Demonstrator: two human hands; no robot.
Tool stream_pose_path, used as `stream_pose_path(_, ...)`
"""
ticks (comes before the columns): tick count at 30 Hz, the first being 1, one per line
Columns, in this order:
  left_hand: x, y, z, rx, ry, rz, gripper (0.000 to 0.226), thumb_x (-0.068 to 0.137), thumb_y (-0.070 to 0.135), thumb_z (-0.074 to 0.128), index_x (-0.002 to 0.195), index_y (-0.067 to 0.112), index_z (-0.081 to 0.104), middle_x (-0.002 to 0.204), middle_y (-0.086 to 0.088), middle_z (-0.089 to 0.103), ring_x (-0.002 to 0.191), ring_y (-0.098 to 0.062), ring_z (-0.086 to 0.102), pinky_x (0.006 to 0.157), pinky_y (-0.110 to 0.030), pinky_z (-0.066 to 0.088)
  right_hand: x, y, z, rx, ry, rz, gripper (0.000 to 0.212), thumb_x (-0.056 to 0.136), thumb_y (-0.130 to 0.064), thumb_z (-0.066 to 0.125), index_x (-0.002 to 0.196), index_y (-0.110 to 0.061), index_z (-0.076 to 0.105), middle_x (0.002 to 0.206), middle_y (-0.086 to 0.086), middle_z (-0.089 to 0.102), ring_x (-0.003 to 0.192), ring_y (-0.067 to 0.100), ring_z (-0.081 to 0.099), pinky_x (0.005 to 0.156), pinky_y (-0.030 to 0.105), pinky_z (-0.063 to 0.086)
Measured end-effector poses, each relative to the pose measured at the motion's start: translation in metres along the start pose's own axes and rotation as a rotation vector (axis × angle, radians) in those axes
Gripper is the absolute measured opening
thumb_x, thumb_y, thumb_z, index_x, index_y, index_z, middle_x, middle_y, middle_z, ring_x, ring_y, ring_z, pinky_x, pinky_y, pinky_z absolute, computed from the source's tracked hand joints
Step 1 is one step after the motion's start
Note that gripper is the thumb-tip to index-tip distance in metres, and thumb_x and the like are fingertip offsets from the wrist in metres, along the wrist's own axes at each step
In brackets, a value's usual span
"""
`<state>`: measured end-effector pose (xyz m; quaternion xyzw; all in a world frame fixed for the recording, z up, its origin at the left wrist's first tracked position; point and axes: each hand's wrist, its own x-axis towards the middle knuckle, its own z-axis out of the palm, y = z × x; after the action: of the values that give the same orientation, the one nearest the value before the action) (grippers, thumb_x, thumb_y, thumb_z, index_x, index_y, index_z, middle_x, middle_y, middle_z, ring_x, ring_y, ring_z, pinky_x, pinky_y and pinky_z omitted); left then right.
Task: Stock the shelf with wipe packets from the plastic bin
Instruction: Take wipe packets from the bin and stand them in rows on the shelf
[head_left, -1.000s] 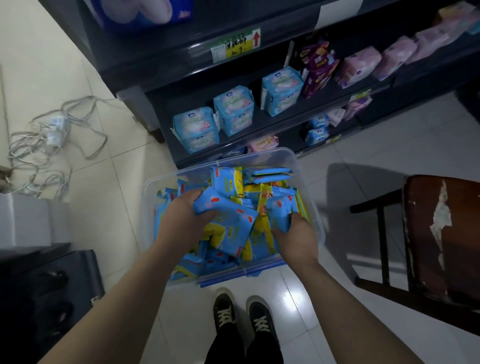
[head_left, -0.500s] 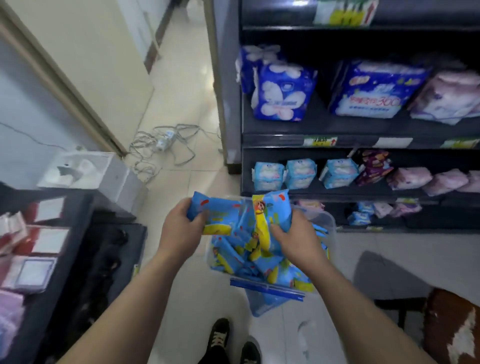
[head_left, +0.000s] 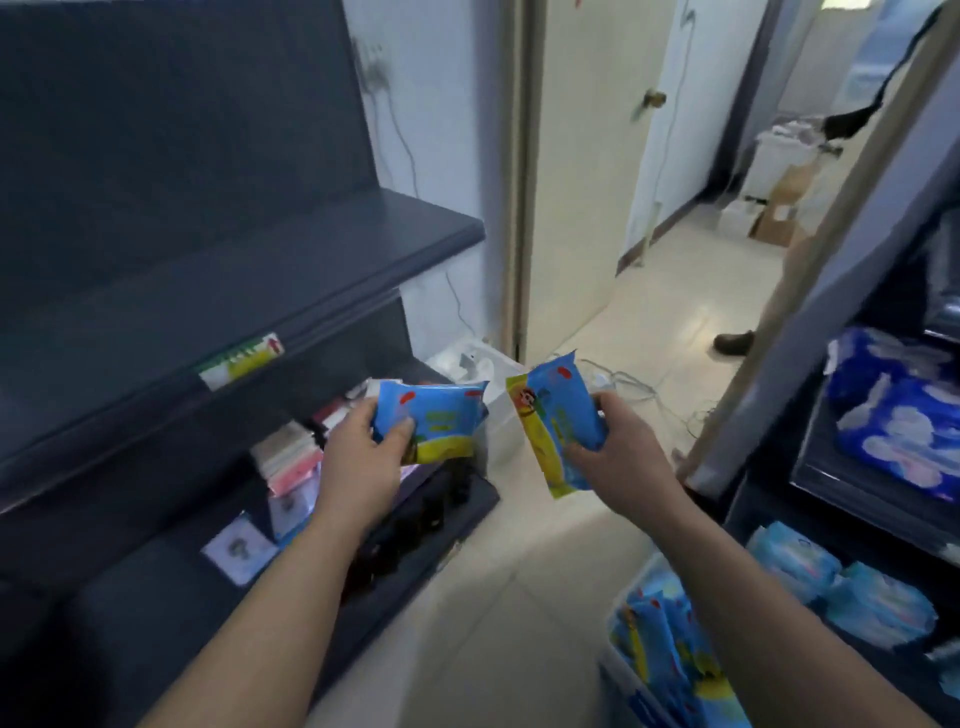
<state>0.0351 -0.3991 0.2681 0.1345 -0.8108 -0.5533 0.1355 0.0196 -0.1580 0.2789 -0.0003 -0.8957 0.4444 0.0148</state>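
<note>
On my far left I see a tall dark shelf unit (head_left: 208, 291). Its broad upper shelf carries a green and yellow price label (head_left: 241, 361) on the front edge. On the shelf below it lie small flat packs in pink and white (head_left: 291, 457), too blurred for me to read.

The left hand (head_left: 358, 457) is raised in front of that lower shelf, near its outer end. Its fingers and thumb are clamped on a blue and yellow wipe packet (head_left: 431, 421) held with its printed face towards me, the thumb across the lower left corner. I cannot tell if a second packet sits behind it.

A narrow gap separates it from another wipe packet (head_left: 556, 421), tilted, with its long side running up and down and a cartoon figure on its yellow strip. The right hand (head_left: 618, 457) grips this one, fingers curled round its right edge and thumb on the front. Both packets are in the air, touching no shelf.

Behind the hands a pale door (head_left: 587, 156) stands open onto a tiled floor (head_left: 649, 312), where white cables (head_left: 639, 387) trail and a dark shoe (head_left: 733, 343) shows.

At the lower right, on the floor, the clear plastic bin (head_left: 613, 675) holds more blue and yellow packets (head_left: 670, 649). Beside it a second shelf unit (head_left: 769, 519) carries dark blue packs (head_left: 898, 415) above light blue ones (head_left: 831, 582).
</note>
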Motion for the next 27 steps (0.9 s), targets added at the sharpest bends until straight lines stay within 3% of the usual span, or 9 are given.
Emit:
stream_pose_path(2,0.006,0.004,-0.043,-0.036,0.116,0.005,0.015,0.09,0.016,0.062,0.105,0.016,0.063,0.095,0.0,0.069,0.079,-0.014,0.066,0.065,-0.024,0.055,0.011,-0.039,0.022,0.002,-0.048,-0.107,0.026,0.076,-0.016,0.064,0.098,-0.022,0.052,0.087,0.001,0.061,0.071,0.014,0.058,0.06,0.031,0.049)
stream_pose_path(5,0.01,0.009,-0.102,-0.062,0.247,0.032,0.013,0.091,0.015,0.061,0.103,0.02,0.061,0.09,0.007,0.066,0.078,-0.009,0.063,0.071,-0.023,0.052,0.023,-0.094,0.056,-0.018,-0.09,-0.25,0.023,0.075,-0.018,0.063,0.096,-0.021,0.053,0.084,0.002,0.06,0.07,0.016,0.055,0.061,0.031,0.046)
stream_pose_path(7,0.014,0.006,-0.14,-0.082,0.333,0.028,0.014,0.091,0.016,0.061,0.104,0.02,0.061,0.089,0.012,0.066,0.076,-0.001,0.061,0.065,-0.015,0.048,0.028,-0.131,0.082,-0.03,-0.116,-0.318,0.024,0.076,-0.018,0.063,0.097,-0.022,0.051,0.079,-0.002,0.059,0.064,0.01,0.052,0.057,0.023,0.042)
stream_pose_path(9,0.019,0.0,-0.178,-0.105,0.41,0.017,0.014,0.091,0.017,0.061,0.105,0.019,0.062,0.091,0.01,0.066,0.077,0.0,0.062,0.061,-0.01,0.045,0.031,-0.165,0.11,-0.036,-0.141,-0.376,0.025,0.076,-0.018,0.062,0.097,-0.024,0.05,0.073,-0.006,0.056,0.06,0.011,0.051,0.056,0.025,0.04)
stream_pose_path(11,0.024,-0.003,-0.212,-0.111,0.465,0.02,0.015,0.091,0.018,0.061,0.106,0.019,0.062,0.093,0.008,0.067,0.082,-0.002,0.063,0.065,-0.015,0.047,0.034,-0.196,0.135,-0.032,-0.155,-0.434,0.023,0.075,-0.015,0.062,0.093,-0.023,0.049,0.069,-0.006,0.054,0.058,0.015,0.049,0.056,0.029,0.04)
stream_pose_path(14,0.032,-0.016,-0.27,-0.136,0.561,0.024,0.013,0.09,0.016,0.062,0.102,0.02,0.064,0.088,0.009,0.069,0.076,-0.003,0.064,0.07,-0.023,0.053,0.034,-0.241,0.176,-0.015,-0.208,-0.514,0.022,0.076,-0.013,0.061,0.091,-0.022,0.048,0.067,-0.006,0.05,0.055,0.01,0.043,0.05,0.021,0.035)
stream_pose_path(19,0.042,-0.045,-0.359,-0.166,0.637,-0.012,0.013,0.087,0.011,0.066,0.098,0.018,0.068,0.093,-0.001,0.072,0.077,-0.01,0.07,0.07,-0.029,0.058,0.035,-0.302,0.239,0.043,-0.294,-0.593,0.021,0.077,-0.011,0.059,0.093,-0.021,0.05,0.077,0.002,0.058,0.063,0.021,0.05,0.059,0.035,0.044)
stream_pose_path(22,0.055,-0.059,-0.398,-0.193,0.634,-0.056,0.014,0.086,0.003,0.065,0.096,0.013,0.066,0.089,-0.001,0.07,0.06,0.003,0.065,0.054,-0.013,0.052,0.035,-0.331,0.272,0.038,-0.334,-0.616,0.021,0.077,-0.013,0.059,0.094,-0.021,0.05,0.081,0.004,0.06,0.07,0.028,0.056,0.062,0.043,0.049)
stream_pose_path(27,0.081,-0.092,-0.443,-0.211,0.591,-0.136,0.013,0.086,0.004,0.066,0.097,0.011,0.066,0.095,-0.004,0.071,0.071,-0.007,0.067,0.061,-0.022,0.057,0.036,-0.362,0.317,0.052,-0.377,-0.636,0.018,0.078,-0.011,0.058,0.091,-0.021,0.051,0.078,0.003,0.059,0.063,0.023,0.051,0.054,0.034,0.042)
